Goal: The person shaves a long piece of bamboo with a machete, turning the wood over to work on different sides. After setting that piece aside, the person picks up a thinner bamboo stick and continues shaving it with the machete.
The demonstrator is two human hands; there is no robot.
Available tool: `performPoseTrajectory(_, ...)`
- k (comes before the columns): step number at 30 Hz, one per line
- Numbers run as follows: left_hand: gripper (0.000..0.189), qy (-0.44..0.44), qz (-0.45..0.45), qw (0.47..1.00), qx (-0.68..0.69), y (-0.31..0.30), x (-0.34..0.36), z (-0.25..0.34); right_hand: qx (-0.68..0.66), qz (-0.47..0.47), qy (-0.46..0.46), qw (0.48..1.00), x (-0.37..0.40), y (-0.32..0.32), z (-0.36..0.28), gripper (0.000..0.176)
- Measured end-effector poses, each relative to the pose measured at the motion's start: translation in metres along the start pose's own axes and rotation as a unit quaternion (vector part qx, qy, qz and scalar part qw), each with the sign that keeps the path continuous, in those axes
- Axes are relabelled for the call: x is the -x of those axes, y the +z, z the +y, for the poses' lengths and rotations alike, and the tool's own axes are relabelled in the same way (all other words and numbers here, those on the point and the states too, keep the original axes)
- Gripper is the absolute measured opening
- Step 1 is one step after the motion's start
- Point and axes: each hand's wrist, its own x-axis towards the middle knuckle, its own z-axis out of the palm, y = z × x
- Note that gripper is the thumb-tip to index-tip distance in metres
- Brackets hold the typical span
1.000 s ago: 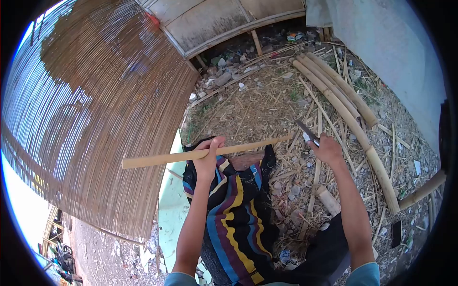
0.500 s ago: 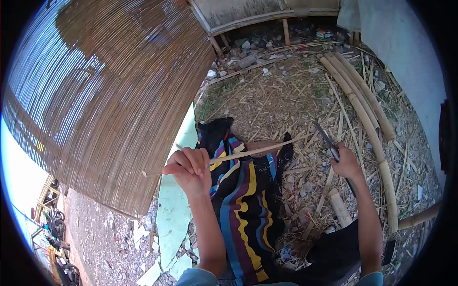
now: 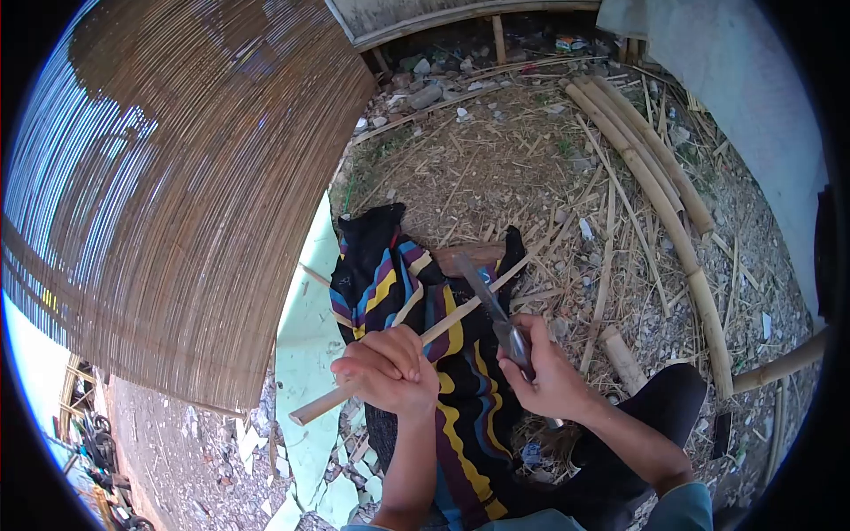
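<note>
Head cam: L hand point(image 3: 390, 367) fisted round a pale bamboo strip point(image 3: 452, 321), cut end poking out past the wrist side; R hand point(image 3: 544, 376) wrapped on a knife point(image 3: 496, 314) handle, blade crossing the strip above the striped cloth point(image 3: 482, 434). Edge contact hard to tell from this angle. Prob. best: shallow blade angle along the grain, L hand firm & clear of the edge. Strip slim, smooth; cloth soft, rumpled; bamboo poles point(image 3: 660, 212) at R thick, round, jointed.
</note>
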Motion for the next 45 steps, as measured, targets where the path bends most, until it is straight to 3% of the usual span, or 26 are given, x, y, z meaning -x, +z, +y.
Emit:
performPoseTrajectory(2,0.049,0.004,-0.012,1.0,-0.009,0.007,0.011,0.003,0.006,-0.036,-0.072,0.997,0.005,0.008,-0.018,0.042)
performPoseTrajectory(4,0.05,0.016,0.05,0.998,-0.022,0.015,0.019,0.006,0.156,-0.053,-0.141,0.976,0.008,0.009,-0.02,0.041)
performPoseTrajectory(5,0.051,0.014,0.036,0.999,0.005,0.015,0.021,0.008,0.152,-0.046,-0.138,0.978,0.01,0.007,-0.016,0.041)
performPoseTrajectory(8,0.051,0.01,0.015,1.0,0.004,0.012,0.026,0.01,0.192,-0.007,-0.092,0.977,0.015,0.0,0.012,0.035)
performPoseTrajectory(10,0.051,0.004,0.028,1.0,0.008,0.009,0.026,0.009,0.309,0.0,0.089,0.947,0.01,-0.01,0.04,0.029)
performPoseTrajectory(14,0.05,0.014,-0.013,1.0,0.014,0.006,0.027,0.006,0.27,-0.008,0.155,0.95,0.004,-0.038,0.075,0.028)
performPoseTrajectory(17,0.048,0.037,-0.067,0.997,0.021,0.015,0.033,0.008,0.208,0.0,0.023,0.978,0.016,-0.03,0.039,0.03)
performPoseTrajectory(18,0.048,0.037,-0.064,0.997,0.018,0.018,0.034,0.009,0.207,-0.005,0.023,0.978,0.02,-0.026,0.026,0.03)
performPoseTrajectory(20,0.048,0.038,-0.06,0.997,0.021,0.021,0.034,0.01,0.19,-0.004,-0.102,0.976,0.028,-0.017,0.007,0.031)
performPoseTrajectory(24,0.048,0.049,-0.046,0.997,0.027,0.024,0.032,0.009,0.121,0.004,-0.144,0.982,0.033,-0.005,0.009,0.033)
performPoseTrajectory(27,0.048,0.047,-0.048,0.998,0.016,0.02,0.03,0.009,0.179,-0.027,-0.12,0.976,0.025,-0.012,0.012,0.03)
performPoseTrajectory(30,0.048,0.038,-0.025,0.999,0.005,0.013,0.028,0.007,0.216,0.017,0.089,0.972,0.007,-0.018,0.035,0.022)
performPoseTrajectory(33,0.048,0.048,-0.031,0.998,0.018,0.012,0.027,0.006,0.236,0.012,0.124,0.964,-0.001,-0.032,0.064,0.021)
performPoseTrajectory(35,0.048,0.046,-0.054,0.997,0.03,0.014,0.028,0.006,0.218,0.023,0.115,0.969,0.001,-0.031,0.063,0.022)
performPoseTrajectory(38,0.049,0.032,-0.084,0.994,0.056,0.013,0.028,0.006,0.195,-0.032,0.09,0.976,0.012,-0.025,0.025,0.025)
performPoseTrajectory(39,0.049,0.034,-0.077,0.995,0.052,0.014,0.027,0.009,0.201,0.0,-0.014,0.979,0.017,-0.019,0.019,0.027)
performPoseTrajectory(40,0.049,0.022,-0.086,0.995,0.045,0.016,0.026,0.012,0.201,-0.008,-0.013,0.98,0.021,-0.015,0.009,0.027)
performPoseTrajectory(42,0.048,0.009,-0.1,0.994,0.043,0.017,0.027,0.014,0.224,-0.033,-0.121,0.967,0.025,-0.011,-0.006,0.026)
performPoseTrajectory(44,0.048,0.013,-0.046,0.998,-0.044,0.017,0.03,0.017,0.241,-0.019,-0.125,0.962,0.026,-0.006,-0.001,0.027)
performPoseTrajectory(45,0.048,0.016,-0.045,0.999,0.02,0.017,0.03,0.014,0.248,0.0,-0.119,0.961,0.024,-0.004,0.009,0.027)
